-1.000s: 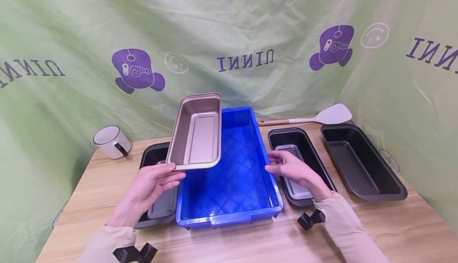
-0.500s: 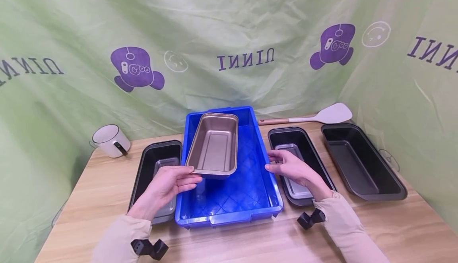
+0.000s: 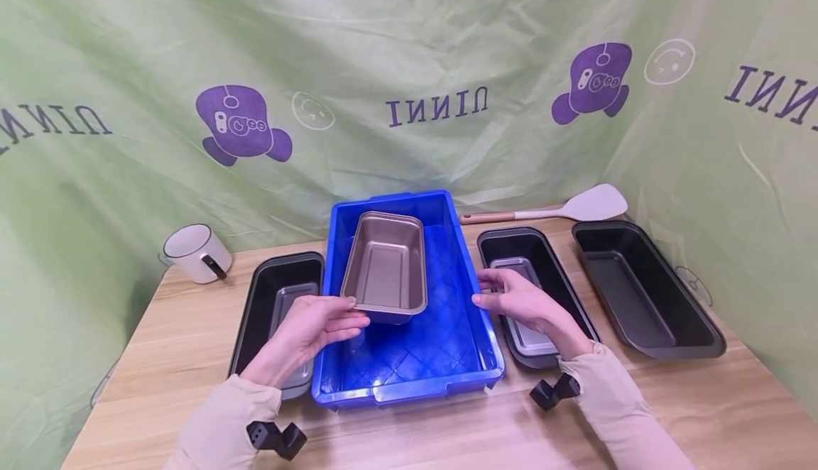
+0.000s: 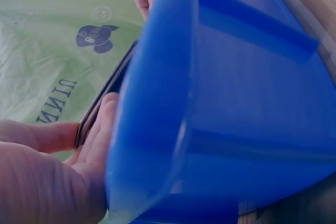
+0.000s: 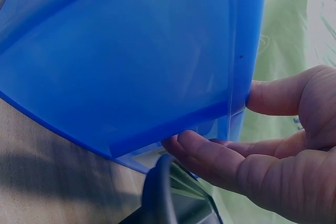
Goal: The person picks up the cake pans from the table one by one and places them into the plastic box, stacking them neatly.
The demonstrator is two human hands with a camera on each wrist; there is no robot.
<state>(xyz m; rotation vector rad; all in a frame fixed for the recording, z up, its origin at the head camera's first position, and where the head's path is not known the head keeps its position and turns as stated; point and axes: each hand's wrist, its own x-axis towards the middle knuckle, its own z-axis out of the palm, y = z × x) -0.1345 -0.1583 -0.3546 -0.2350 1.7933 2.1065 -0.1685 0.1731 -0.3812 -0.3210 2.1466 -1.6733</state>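
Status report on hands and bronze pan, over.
Left hand pinches bronze pan by rim. Right hand holds bin. Pan tilted over bin. No obstruction visible.

A table with a pale wood-grain top carries everything, and a blue bin stands near its middle, open side up. A dark loaf pan sits just beside the bin on the left, a narrow black pan just beside it on the right, and a large black pan farther right. Toward the back rest a white mug at the left and a white-bladed spatula at the right.
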